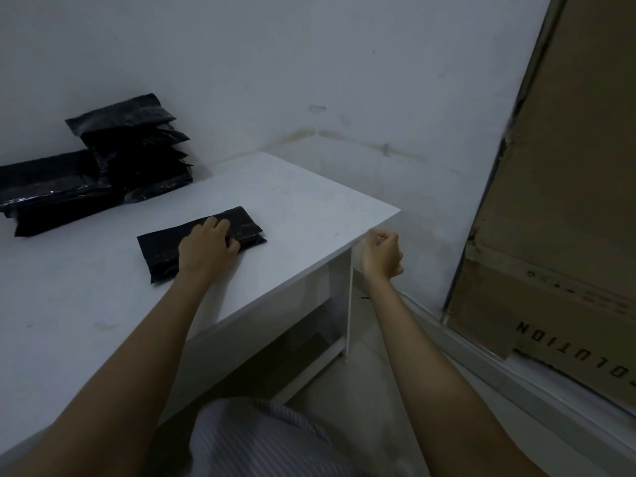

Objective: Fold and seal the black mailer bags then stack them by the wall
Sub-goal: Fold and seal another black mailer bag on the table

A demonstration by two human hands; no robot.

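Note:
A folded black mailer bag (161,247) lies flat on the white table (299,197). My left hand (208,244) presses down on its middle, fingers curled over the folded edge. My right hand (380,253) hangs off the table's right edge, fingers closed; a thin pale strip seems to hang from it, too faint to be sure. A stack of several sealed black mailer bags (137,146) leans against the wall at the back left, with more black bags (51,191) lying flat beside it.
A large brown cardboard box (557,201) stands upright at the right against the wall. The table's right side panel (349,304) drops to a tiled floor. My striped trouser leg (254,438) shows at the bottom.

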